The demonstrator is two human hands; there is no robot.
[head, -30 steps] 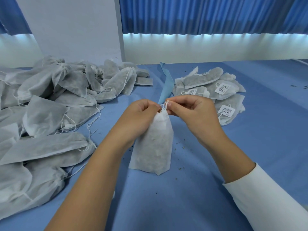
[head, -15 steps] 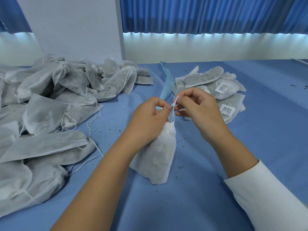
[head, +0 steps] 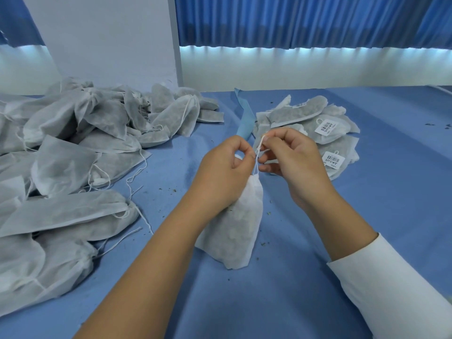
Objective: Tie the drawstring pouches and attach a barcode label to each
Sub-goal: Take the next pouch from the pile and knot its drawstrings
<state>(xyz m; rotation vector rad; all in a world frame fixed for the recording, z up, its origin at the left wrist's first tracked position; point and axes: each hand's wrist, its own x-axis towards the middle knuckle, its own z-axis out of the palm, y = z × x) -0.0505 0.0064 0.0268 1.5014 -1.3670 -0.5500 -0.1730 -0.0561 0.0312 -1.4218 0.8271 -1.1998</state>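
A white non-woven drawstring pouch (head: 238, 226) stands on the blue table (head: 281, 302) in front of me, its neck gathered. Its white drawstring (head: 257, 160) runs up from the neck between my two hands. My left hand (head: 223, 172) pinches the string just above the neck, with the palm against the pouch's upper side. My right hand (head: 291, 157) pinches the string's upper end with thumb and forefinger, its other fingers curled. No label shows on this pouch.
A big heap of grey-white pouches (head: 73, 167) with loose strings fills the left side. A smaller pile of pouches with barcode labels (head: 325, 133) lies at the right rear. A blue strip (head: 245, 118) sticks up behind my hands. Small crumbs dot the cloth.
The pouch has dropped lower while both hands drew the string upward, so a length of string now shows above the gathered neck. My hands stay close together.
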